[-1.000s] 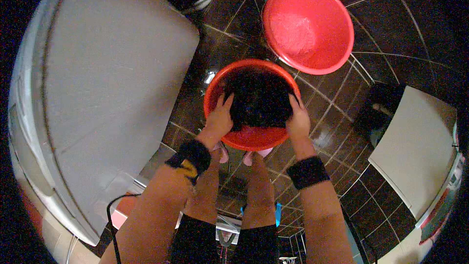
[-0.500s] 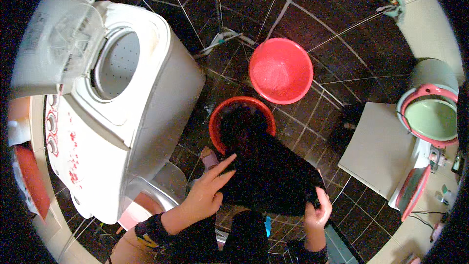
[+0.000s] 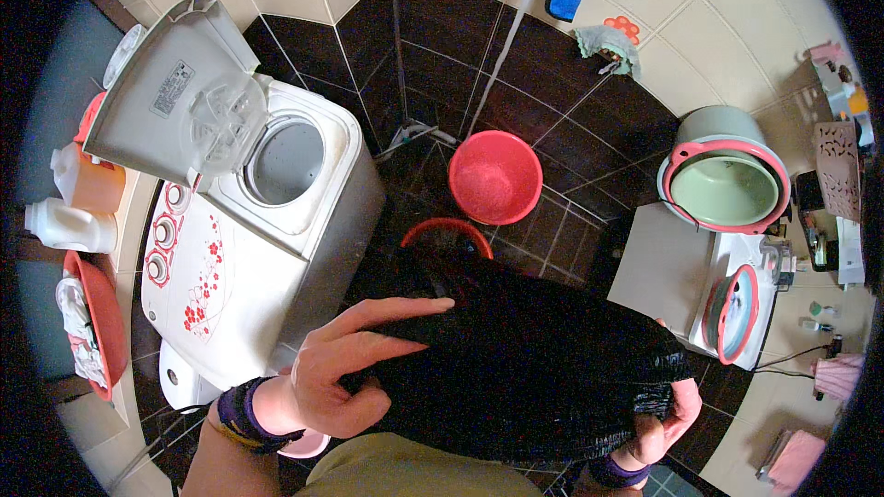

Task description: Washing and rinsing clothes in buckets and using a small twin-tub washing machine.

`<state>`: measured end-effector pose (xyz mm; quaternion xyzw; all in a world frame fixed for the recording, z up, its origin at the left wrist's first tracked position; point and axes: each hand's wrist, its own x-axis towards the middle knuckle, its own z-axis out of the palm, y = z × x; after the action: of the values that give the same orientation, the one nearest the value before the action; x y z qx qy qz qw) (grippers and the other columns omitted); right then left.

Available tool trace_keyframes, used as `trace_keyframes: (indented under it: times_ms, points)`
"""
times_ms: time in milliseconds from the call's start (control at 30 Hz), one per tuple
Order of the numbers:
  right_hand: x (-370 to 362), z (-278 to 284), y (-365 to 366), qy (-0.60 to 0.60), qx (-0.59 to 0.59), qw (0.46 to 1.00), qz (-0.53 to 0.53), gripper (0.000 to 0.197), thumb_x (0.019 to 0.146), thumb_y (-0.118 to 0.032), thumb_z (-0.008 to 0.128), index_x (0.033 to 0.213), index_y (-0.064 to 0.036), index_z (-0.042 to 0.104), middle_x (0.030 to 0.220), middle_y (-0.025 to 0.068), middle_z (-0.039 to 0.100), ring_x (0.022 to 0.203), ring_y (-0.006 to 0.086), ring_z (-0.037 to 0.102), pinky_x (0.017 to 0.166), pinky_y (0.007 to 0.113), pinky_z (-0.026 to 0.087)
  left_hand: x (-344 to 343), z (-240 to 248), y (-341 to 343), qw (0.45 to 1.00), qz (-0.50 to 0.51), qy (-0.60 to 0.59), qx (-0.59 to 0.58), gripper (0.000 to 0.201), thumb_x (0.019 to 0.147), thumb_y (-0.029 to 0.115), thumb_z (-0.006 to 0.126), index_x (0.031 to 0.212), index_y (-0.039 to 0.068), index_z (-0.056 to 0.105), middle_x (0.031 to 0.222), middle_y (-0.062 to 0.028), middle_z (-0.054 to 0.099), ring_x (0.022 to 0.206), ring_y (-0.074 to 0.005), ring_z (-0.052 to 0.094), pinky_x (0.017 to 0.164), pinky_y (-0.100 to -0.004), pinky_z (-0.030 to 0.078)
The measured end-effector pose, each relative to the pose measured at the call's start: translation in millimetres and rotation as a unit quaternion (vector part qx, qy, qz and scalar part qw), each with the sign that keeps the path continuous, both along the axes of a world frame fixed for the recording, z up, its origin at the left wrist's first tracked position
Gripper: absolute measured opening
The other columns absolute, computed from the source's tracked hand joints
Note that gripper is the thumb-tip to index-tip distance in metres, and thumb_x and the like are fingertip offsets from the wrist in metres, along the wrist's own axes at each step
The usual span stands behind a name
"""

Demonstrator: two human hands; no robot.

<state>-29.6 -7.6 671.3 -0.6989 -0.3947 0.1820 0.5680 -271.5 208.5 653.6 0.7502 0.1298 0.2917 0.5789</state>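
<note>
A black garment [image 3: 525,368] with a gathered elastic edge stretches in front of me, its far end hanging down over a red-orange bucket [image 3: 447,225]. My right hand [image 3: 665,419] is closed on the gathered edge at the garment's right end. On the left side my left hand [image 3: 345,368] lies against the cloth, its index and middle fingers stretched out and spread apart. The dark fabric hides most of the bucket. Just beyond it stands a pink basin [image 3: 495,179], with a stream from the tap above falling toward it.
At left stands a white twin-tub washing machine [image 3: 221,267], its spin-tub lid raised. A red basin [image 3: 99,327] with cloths and plastic bottles [image 3: 72,225] sit at far left. On the right, a white cabinet [image 3: 658,262] stands near nested basins [image 3: 727,189] and a folding basin [image 3: 732,313].
The garment has come up closer to me and spread wider, with both hands raised along with it. My view has tilted up, bringing the tap and more wall into sight.
</note>
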Motion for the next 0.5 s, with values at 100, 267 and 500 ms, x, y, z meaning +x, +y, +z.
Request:
trace_keyframes:
  times_ms: [100, 267, 500]
  points:
    - [6, -13, -8, -0.008, -0.086, 0.996, -0.013, 0.06, 0.058, -0.014, 0.053, 0.114, 0.0091, 0.052, 0.117, 0.0235, 0.056, 0.107, 0.0289, 0.054, 0.097, 0.038, 0.037, 3, -17, 0, 1.0, 0.019, 0.005, -0.001, 0.041, 0.056, -0.006, 0.047, 0.095, -0.006, 0.059, 0.12, -0.0245, 0.053, 0.109, -0.0365, 0.054, 0.093, -0.0396, 0.043]
    - [19, -125, 29, -0.13, -0.112, 0.98, 0.104, 0.044, 0.056, -0.003, 0.058, 0.099, 0.0058, 0.06, 0.094, 0.0206, 0.063, 0.089, 0.0328, 0.063, 0.081, 0.036, 0.048, 29, -125, 0, 0.987, 0.016, 0.156, -0.03, 0.041, 0.059, -0.005, 0.048, 0.099, -0.003, 0.059, 0.119, -0.0177, 0.056, 0.108, -0.0338, 0.055, 0.092, -0.0387, 0.044]
    - [15, -423, 53, -0.01, -0.405, 0.898, 0.17, 0.063, 0.068, -0.006, 0.061, 0.129, -0.0045, 0.043, 0.145, 0.0156, 0.027, 0.09, 0.0337, 0.062, 0.072, 0.04, 0.052, 43, -445, -19, 0.921, 0.02, 0.385, 0.063, 0.065, 0.068, -0.006, 0.05, 0.131, 0.009, 0.042, 0.139, -0.012, 0.036, 0.113, -0.04, 0.048, 0.088, -0.0438, 0.046]
